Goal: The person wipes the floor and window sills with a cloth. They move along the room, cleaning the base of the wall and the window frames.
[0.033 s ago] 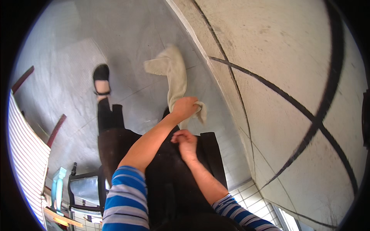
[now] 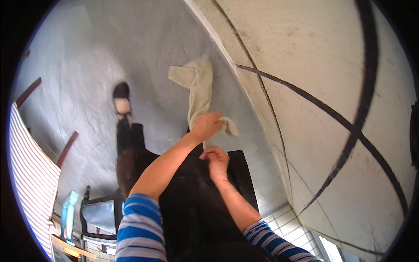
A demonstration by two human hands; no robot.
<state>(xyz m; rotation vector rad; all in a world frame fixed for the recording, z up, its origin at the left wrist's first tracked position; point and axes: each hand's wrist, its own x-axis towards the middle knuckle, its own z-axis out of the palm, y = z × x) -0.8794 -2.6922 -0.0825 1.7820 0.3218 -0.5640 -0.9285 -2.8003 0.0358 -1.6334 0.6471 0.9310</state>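
My left hand (image 2: 206, 125) is closed around a beige cloth (image 2: 198, 85), which trails away from the hand over the grey floor, with a short end sticking out to the right of the fist. Just below it, my right hand (image 2: 216, 160) has its fingers curled and pinched on the upper edge of the black garment (image 2: 196, 196) I am wearing. Both forearms are bare, with blue and white striped sleeves near the lower edge. The two hands are close together without touching.
My foot in a black shoe (image 2: 121, 97) stands on the grey floor (image 2: 87, 65). A pale wall (image 2: 327, 65) with dark curved lines fills the right side. A metal-framed piece of furniture (image 2: 99, 215) and a striped panel (image 2: 30, 174) are at lower left.
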